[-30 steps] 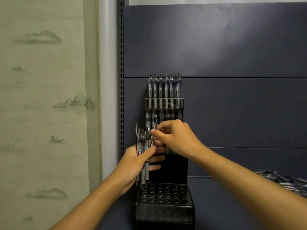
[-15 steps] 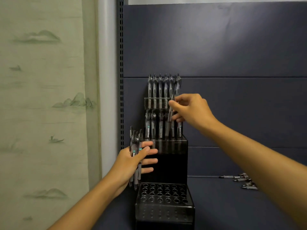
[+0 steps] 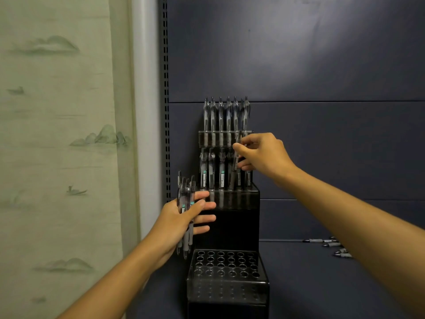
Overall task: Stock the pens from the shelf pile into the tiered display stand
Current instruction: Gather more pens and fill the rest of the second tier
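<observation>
A black tiered display stand [image 3: 230, 222] stands on the shelf against the dark back panel. Its top tier holds several pens [image 3: 226, 116] upright. The middle tier holds several more pens [image 3: 211, 171]. The bottom tier [image 3: 226, 265] shows rows of open holes. My right hand [image 3: 259, 155] pinches one pen [image 3: 234, 171], tilted, with its tip at the middle tier's right side. My left hand [image 3: 181, 217] grips a bundle of pens [image 3: 186, 196] upright, just left of the stand.
A few loose pens [image 3: 328, 245] lie on the dark shelf floor at the right, partly hidden by my right forearm. A slotted shelf upright [image 3: 165, 100] and a pale green patterned wall [image 3: 57, 134] are on the left.
My right hand took one pen from the bundle, rose to the middle tier and now holds it there, slightly lower than half a second ago. My left hand with the bundle barely moved.
</observation>
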